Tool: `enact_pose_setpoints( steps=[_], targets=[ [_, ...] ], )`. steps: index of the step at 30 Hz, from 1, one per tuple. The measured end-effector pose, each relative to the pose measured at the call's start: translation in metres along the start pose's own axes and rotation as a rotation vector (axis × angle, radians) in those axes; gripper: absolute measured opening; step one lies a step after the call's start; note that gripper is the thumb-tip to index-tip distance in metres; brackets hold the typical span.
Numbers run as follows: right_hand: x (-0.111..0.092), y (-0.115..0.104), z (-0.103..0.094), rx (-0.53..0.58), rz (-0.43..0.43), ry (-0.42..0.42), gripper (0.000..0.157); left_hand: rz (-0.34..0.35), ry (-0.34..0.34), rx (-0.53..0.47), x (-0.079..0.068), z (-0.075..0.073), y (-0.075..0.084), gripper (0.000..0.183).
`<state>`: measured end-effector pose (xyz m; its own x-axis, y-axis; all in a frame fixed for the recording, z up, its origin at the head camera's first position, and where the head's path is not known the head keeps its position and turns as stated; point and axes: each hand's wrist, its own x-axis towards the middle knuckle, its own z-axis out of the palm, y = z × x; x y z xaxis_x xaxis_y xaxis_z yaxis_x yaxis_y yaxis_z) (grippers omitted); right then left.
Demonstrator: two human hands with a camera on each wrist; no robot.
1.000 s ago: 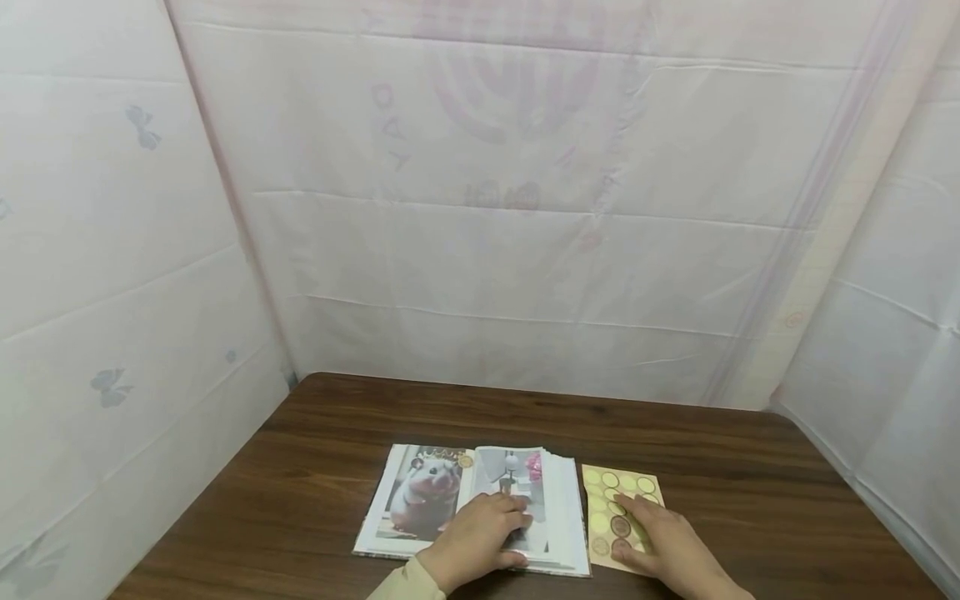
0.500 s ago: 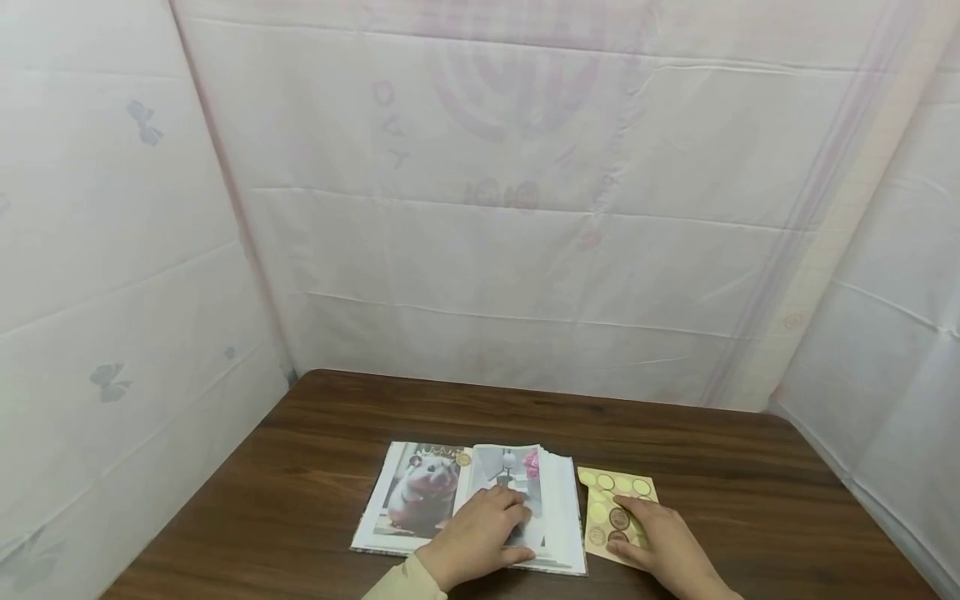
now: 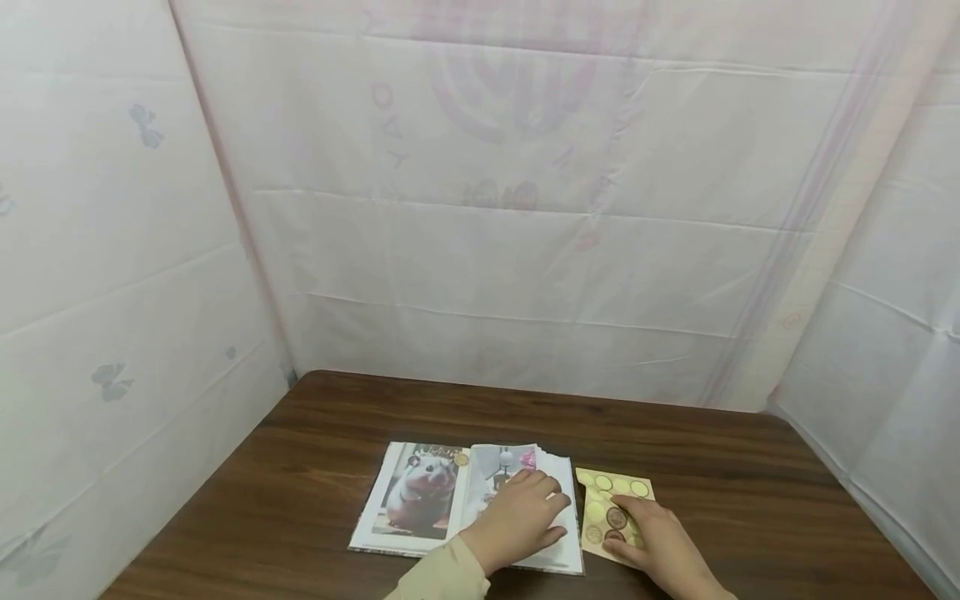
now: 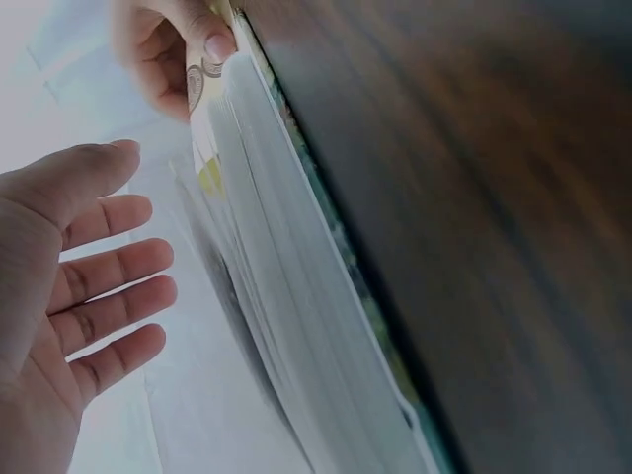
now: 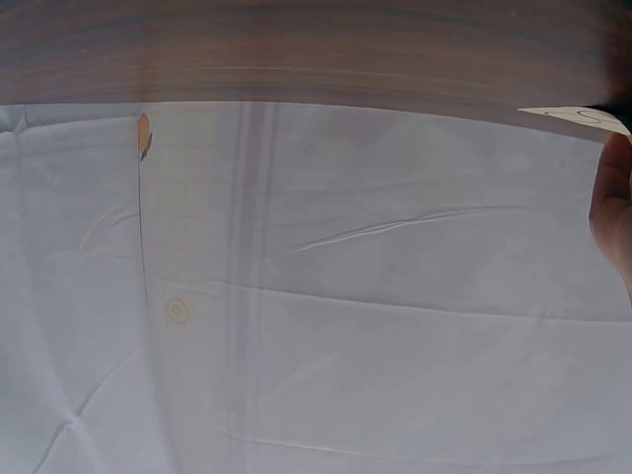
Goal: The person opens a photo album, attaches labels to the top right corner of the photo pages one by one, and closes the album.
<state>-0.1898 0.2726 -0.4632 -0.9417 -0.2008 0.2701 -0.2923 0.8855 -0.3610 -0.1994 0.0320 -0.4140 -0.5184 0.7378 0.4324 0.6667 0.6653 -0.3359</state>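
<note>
An open photo album (image 3: 558, 554) lies on the dark wooden table. Its left page has a photo of a hamster (image 3: 426, 496) with a round gold sticker (image 3: 461, 459) at the top right corner. My left hand (image 3: 517, 515), fingers spread and relaxed, is over the right page and partly hides its photo (image 3: 487, 471). In the left wrist view the left hand (image 4: 59, 267) holds nothing, beside the thick page stack (image 4: 296, 286). Right of the album, my right hand (image 3: 660, 542) grips a yellow sticker sheet (image 3: 597, 510) between thumb and fingers; the sheet's left edge bends.
The wooden table (image 3: 300, 483) extends round the album and sheet. Pale printed curtains (image 3: 480, 275) hang behind it and on both sides. In the right wrist view, a corner of the sheet (image 5: 568, 117) shows near the right hand (image 5: 614, 202).
My left hand has shifted right and up across the right page, uncovering more of its photo. The sticker sheet has shifted slightly left with the right hand, its left edge now bent.
</note>
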Motion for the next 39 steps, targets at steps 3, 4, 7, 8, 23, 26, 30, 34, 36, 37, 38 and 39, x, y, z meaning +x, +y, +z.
enact_pose_setpoints(
  steps=[3, 4, 7, 8, 23, 26, 30, 34, 36, 37, 38, 39],
  targets=[
    [0.0, -0.001, -0.001, -0.006, -0.003, 0.009, 0.061, 0.011, -0.008, 0.026, 0.007, -0.002, 0.003, 0.029],
    [0.0, -0.001, -0.001, -0.007, -0.004, 0.011, 0.061, 0.017, -0.005, 0.036, 0.009, -0.003, 0.004, 0.029],
    [0.0, -0.001, 0.0, -0.005, -0.016, 0.025, 0.06, 0.035, 0.004, 0.07, 0.014, -0.002, 0.005, 0.029],
    [0.0, -0.001, 0.0, -0.004, -0.02, 0.028, 0.059, 0.043, 0.004, 0.083, 0.016, -0.002, 0.005, 0.029],
    [0.0, -0.003, 0.001, -0.069, -0.077, 0.09, 0.056, 0.047, -0.102, 0.099, 0.04, 0.006, 0.011, 0.023],
    [0.0, -0.003, 0.002, -0.09, -0.091, 0.113, 0.054, 0.049, -0.126, 0.098, 0.044, 0.009, 0.014, 0.023],
    [0.0, -0.004, 0.004, -0.111, -0.124, 0.14, 0.051, 0.049, -0.143, 0.1, 0.046, 0.016, 0.018, 0.028],
    [-0.001, -0.004, 0.006, -0.14, -0.16, 0.154, 0.046, 0.054, -0.114, 0.111, 0.047, 0.022, 0.02, 0.027],
    [-0.001, -0.003, 0.006, -0.151, -0.168, 0.158, 0.045, 0.062, -0.097, 0.122, 0.049, 0.023, 0.02, 0.027],
    [-0.001, -0.002, 0.005, -0.153, -0.17, 0.159, 0.044, 0.064, -0.089, 0.124, 0.05, 0.023, 0.02, 0.027],
    [-0.001, -0.002, 0.005, -0.153, -0.17, 0.162, 0.045, 0.066, -0.082, 0.126, 0.051, 0.024, 0.02, 0.027],
    [-0.001, -0.002, 0.005, -0.15, -0.168, 0.166, 0.044, 0.069, -0.077, 0.128, 0.051, 0.024, 0.02, 0.027]
  ],
)
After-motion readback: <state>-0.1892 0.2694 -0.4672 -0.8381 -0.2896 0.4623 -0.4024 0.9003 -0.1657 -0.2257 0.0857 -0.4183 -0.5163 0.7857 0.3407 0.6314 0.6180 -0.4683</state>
